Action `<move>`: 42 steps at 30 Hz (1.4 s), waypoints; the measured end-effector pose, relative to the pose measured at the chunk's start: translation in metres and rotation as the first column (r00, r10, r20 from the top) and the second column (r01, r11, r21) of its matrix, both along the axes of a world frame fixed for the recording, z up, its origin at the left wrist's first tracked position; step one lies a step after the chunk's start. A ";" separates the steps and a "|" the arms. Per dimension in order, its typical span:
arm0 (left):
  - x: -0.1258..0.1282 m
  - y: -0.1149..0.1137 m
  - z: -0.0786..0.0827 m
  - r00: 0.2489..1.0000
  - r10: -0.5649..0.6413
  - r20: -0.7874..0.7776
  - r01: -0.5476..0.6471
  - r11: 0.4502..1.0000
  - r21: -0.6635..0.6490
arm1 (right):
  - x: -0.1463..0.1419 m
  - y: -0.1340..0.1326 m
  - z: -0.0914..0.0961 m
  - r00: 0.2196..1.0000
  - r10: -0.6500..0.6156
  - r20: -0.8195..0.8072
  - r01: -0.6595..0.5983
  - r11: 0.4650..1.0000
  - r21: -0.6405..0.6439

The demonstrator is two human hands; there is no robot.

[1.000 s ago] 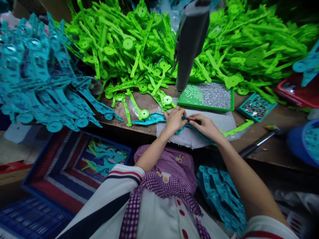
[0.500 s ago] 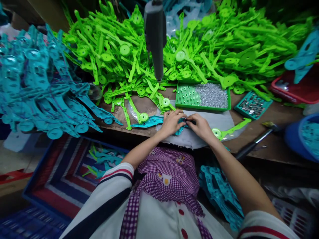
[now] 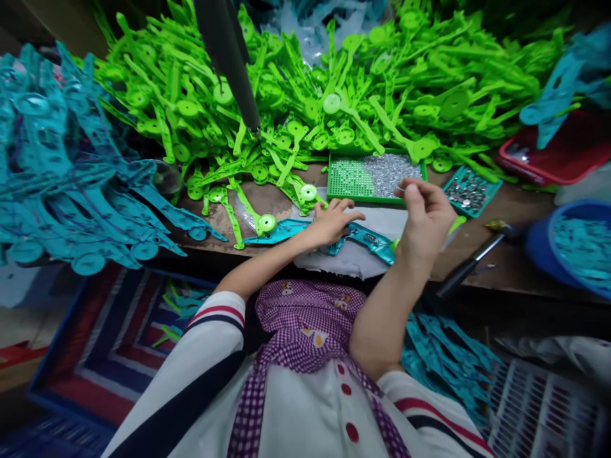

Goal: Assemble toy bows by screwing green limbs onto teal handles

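My left hand [image 3: 333, 224] lies over a teal plastic part on the bench, fingers spread and touching it. To the right of the hand, the arm of that teal part [image 3: 370, 240] stretches over a white cloth. My right hand [image 3: 424, 213] is raised above the bench with thumb and fingers pinched. A thin, small metal piece [image 3: 400, 189] pokes out at its fingertips, in front of a green tray [image 3: 351, 196] of small silver metal pieces. Another teal part [image 3: 277, 233] lies to the left, beside a lime green arm with a round disc [image 3: 266, 223].
Lime green parts [image 3: 286, 83] are heaped along the back, teal assemblies [image 3: 86, 184] at left. A power screwdriver [image 3: 233, 63] hangs overhead. A small teal box of metal caps [image 3: 472, 191], a hammer [image 3: 470, 264], a red basin [image 3: 548, 168] and a blue bucket [image 3: 539, 245] stand right.
My right hand has left the teal part and risen to the right, now pinching a small metal piece. The fingers of my left hand have spread. The view has shifted and the screwdriver hangs tilted.
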State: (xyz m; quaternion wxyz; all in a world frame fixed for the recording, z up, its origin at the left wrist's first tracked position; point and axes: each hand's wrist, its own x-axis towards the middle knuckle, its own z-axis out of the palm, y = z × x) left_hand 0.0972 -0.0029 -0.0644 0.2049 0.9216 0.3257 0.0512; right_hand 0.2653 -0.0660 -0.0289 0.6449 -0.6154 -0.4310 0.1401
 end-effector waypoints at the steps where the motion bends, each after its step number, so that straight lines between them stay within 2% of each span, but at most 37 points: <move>1: 0.001 0.002 0.000 0.999 -0.037 -0.013 0.037 0.999 0.020 | -0.001 0.001 -0.001 1.000 0.019 0.011 -0.019 1.000 -0.017; 3: 0.004 0.003 0.000 0.994 -0.100 -0.040 0.101 0.994 0.038 | 0.002 -0.007 -0.010 0.996 0.055 0.063 -0.048 0.992 -0.114; 6: 0.005 0.004 -0.001 0.986 -0.152 -0.069 0.153 0.988 0.014 | 0.011 -0.033 -0.034 0.964 0.148 0.220 -0.080 0.954 -0.289; 9: 0.004 0.004 -0.004 0.986 -0.156 -0.066 0.156 0.988 -0.003 | 0.017 -0.051 -0.054 0.881 0.275 0.385 -0.106 0.908 -0.405; 11: 0.002 0.004 -0.005 0.988 -0.143 -0.056 0.143 0.990 -0.010 | 0.018 -0.055 -0.060 0.814 0.331 0.477 -0.090 0.883 -0.460; 14: 0.000 0.005 -0.005 0.990 -0.127 -0.055 0.125 0.991 -0.039 | 0.018 -0.055 -0.060 0.742 0.373 0.557 -0.066 0.867 -0.493; 24: 0.006 0.021 0.005 0.980 -0.151 -0.132 0.123 0.972 -0.200 | 0.015 -0.052 -0.052 0.602 0.451 0.659 -0.015 0.832 -0.555; 30: -0.001 0.018 0.000 0.985 -0.168 -0.042 0.162 0.980 -0.116 | 0.007 -0.049 -0.051 0.515 0.465 0.720 0.007 0.838 -0.546; 34: -0.008 0.013 -0.002 0.993 -0.119 0.020 0.120 0.992 -0.044 | 0.008 -0.050 -0.052 0.458 0.492 0.740 0.013 0.829 -0.559; 42: -0.006 0.011 0.001 0.989 -0.137 -0.055 0.138 0.990 0.009 | 0.009 -0.046 -0.050 0.445 0.541 0.713 -0.004 0.798 -0.603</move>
